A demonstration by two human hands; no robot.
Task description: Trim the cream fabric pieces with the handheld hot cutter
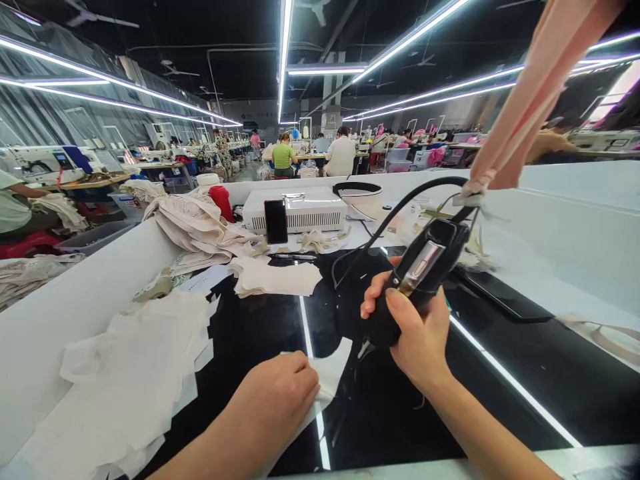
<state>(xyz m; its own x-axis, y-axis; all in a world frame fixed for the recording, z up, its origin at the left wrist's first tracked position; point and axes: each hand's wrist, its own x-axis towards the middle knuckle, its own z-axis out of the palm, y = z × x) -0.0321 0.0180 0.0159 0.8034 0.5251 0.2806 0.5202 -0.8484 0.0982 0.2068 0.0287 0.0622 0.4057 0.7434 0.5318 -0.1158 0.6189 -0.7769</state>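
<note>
White fabric is what both hands attend to: a small cut piece (327, 367) lies on the glossy black table (525, 373), near its front edge. The left hand (280, 393) rests on it knuckles up, fingers curled and pressing it flat. The right hand (417, 333) is closed around a black corded tool (420, 273), held tilted with its tip low, just above the edge of the piece; whether the tip touches the cloth cannot be told. The cord (395, 213) loops up and back toward the rear of the table.

Judging by how things lie, the work looks well under way but far from over. To the left, a loose heap of white pieces (135, 380) covers the table's edge, and a smaller folded stack (275, 277) sits further back. Which of these are finished and which wait cannot be told. Only one piece is in hand.

Behind them is a beige bundle (195, 230), a white box (300, 208) with a phone (275, 221) leaning on it, and a red spool (221, 200). A pink strip (530, 100) hangs from above at the right. Beyond the white partition (565, 220), people sit at rows of sewing stations under long strip lights.
</note>
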